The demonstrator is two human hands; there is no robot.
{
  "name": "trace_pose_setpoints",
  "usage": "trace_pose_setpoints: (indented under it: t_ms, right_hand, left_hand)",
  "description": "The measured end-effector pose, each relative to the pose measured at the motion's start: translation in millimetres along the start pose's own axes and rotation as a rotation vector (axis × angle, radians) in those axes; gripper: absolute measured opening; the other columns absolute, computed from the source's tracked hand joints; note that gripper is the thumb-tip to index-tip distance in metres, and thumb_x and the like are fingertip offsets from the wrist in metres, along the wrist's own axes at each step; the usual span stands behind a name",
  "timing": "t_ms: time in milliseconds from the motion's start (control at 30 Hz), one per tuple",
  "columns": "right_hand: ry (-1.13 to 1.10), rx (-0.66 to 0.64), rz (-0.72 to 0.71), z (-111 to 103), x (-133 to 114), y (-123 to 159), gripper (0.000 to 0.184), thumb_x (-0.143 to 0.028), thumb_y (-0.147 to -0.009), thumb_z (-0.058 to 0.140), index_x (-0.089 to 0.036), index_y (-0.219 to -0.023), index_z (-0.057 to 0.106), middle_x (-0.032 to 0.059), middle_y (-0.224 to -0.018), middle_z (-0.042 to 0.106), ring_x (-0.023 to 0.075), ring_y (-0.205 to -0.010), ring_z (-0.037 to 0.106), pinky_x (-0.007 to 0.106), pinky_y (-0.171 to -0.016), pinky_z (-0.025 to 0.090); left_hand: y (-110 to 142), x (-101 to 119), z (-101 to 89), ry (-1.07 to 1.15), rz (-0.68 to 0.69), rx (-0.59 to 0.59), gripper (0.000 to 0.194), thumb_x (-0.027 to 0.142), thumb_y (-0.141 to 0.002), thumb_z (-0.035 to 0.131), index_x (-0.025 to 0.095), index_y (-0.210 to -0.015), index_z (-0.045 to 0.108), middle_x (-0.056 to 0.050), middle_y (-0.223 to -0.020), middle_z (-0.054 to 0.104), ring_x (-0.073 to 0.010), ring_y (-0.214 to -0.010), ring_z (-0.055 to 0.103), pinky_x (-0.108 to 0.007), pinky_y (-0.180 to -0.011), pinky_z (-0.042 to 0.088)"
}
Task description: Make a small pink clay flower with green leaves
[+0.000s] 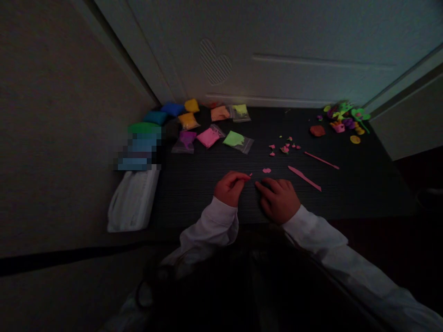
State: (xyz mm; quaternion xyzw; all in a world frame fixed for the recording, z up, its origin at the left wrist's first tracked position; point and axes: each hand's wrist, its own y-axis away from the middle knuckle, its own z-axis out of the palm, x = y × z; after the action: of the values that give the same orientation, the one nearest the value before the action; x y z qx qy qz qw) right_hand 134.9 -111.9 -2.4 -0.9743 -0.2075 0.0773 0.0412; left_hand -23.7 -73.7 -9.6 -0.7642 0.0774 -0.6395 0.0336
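My left hand [229,188] is closed in a pinch over the dark table, and a tiny bit of pink clay [251,174] shows at its fingertips. Just right of it, my right hand [279,199] rests low over the tabletop with its index finger stretched out and nothing visible in it. A flat pink clay piece [266,170] lies slightly beyond the fingers. Farther back are several small pink clay bits with green parts [284,150]. To the right lie a pink plastic clay knife [304,178] and a thin pink modelling tool [321,160].
Bags of coloured clay, among them pink [208,137], light green [235,139] and purple [187,140], line the back left. A white package [133,198] sits at the left edge. A reddish lump [317,131] and colourful clay shapes [346,117] occupy the back right, before a white panel [294,78].
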Motion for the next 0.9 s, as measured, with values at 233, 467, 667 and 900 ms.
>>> trace_pose_setpoints:
  t_ms: [233,467,667,900]
  right_hand:
    - [-0.006,0.004,0.007,0.2,-0.3,0.2,0.040,-0.026,-0.074,0.041,-0.021,-0.113,0.045,0.0079,-0.109,0.047,0.0231,-0.089,0.037,0.039,-0.077,0.026]
    - [0.001,-0.027,0.018,-2.3,-1.6,-0.3,0.040,-0.027,-0.075,0.040,-0.021,-0.114,0.044,0.0063,-0.110,0.047,0.0235,-0.089,0.037,0.040,-0.076,0.026]
    - [0.001,-0.017,0.017,-1.8,-0.8,0.2,0.040,-0.027,-0.075,0.040,-0.021,-0.114,0.045,0.0063,-0.110,0.048,0.0234,-0.088,0.037,0.039,-0.076,0.026]
    - [0.007,-0.013,0.019,-1.8,-1.4,-0.1,0.039,-0.027,-0.075,0.040,-0.021,-0.113,0.045,0.0062,-0.109,0.048,0.0230,-0.088,0.037,0.039,-0.075,0.026]
  left_hand:
    - [-0.3,-0.4,0.8,-0.023,-0.006,-0.008,0.015,0.012,-0.069,0.046,0.018,-0.069,0.060,-0.001,-0.071,0.058,-0.0113,-0.070,0.053,-0.025,-0.068,0.042]
    - [-0.3,-4.3,2.8,-0.014,0.018,0.026,0.016,0.012,-0.068,0.046,0.018,-0.067,0.061,-0.001,-0.070,0.058,-0.0113,-0.068,0.053,-0.025,-0.067,0.041]
    - [-0.7,-4.6,1.8,-0.018,0.016,0.004,0.014,0.012,-0.068,0.048,0.018,-0.068,0.061,-0.001,-0.071,0.058,-0.0113,-0.068,0.053,-0.025,-0.067,0.041]
    - [-0.7,-4.2,1.5,-0.025,0.014,0.012,0.015,0.013,-0.068,0.047,0.018,-0.068,0.061,0.000,-0.071,0.058,-0.0109,-0.068,0.053,-0.025,-0.066,0.042]
